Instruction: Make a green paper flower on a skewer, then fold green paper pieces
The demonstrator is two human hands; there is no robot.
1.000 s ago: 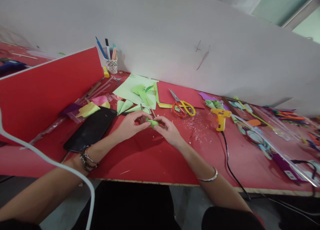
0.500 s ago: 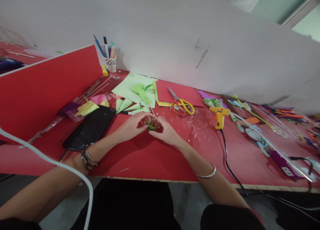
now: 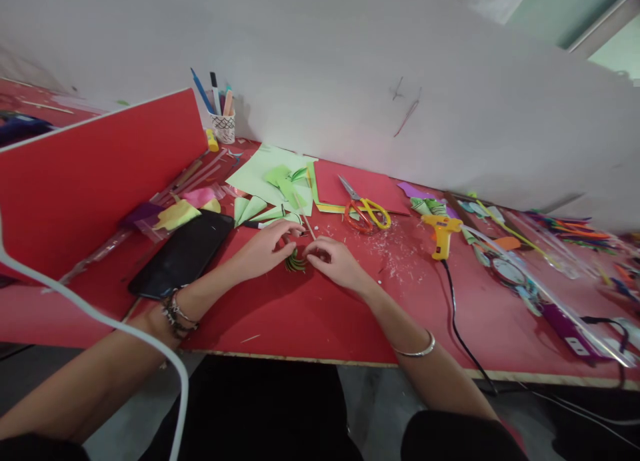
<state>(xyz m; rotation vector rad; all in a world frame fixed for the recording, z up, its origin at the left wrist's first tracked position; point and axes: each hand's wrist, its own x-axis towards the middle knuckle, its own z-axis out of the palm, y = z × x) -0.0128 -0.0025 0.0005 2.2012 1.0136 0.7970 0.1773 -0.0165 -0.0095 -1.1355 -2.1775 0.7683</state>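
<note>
A small green paper piece with dark stripes is at the fingertips of my left hand, low over the red tabletop. My left thumb and fingers curve round its upper edge and partly hide it. Just to the right, my right hand has its fingers pinched together at the lower end of a thin pale stick. The stick slants up and left, toward cut green paper. Folded light green paper pieces lie beyond my left hand.
Scissors rest near red paper sheets. A yellow glue gun with a black cord lies to the right. On the left are a black phone, a red board and a pen cup. A white cable crosses my left forearm.
My hands have moved slightly apart. The green striped paper piece has shifted a little left and down, showing more of its stripes, and my right fingers have closed into a pinch.
</note>
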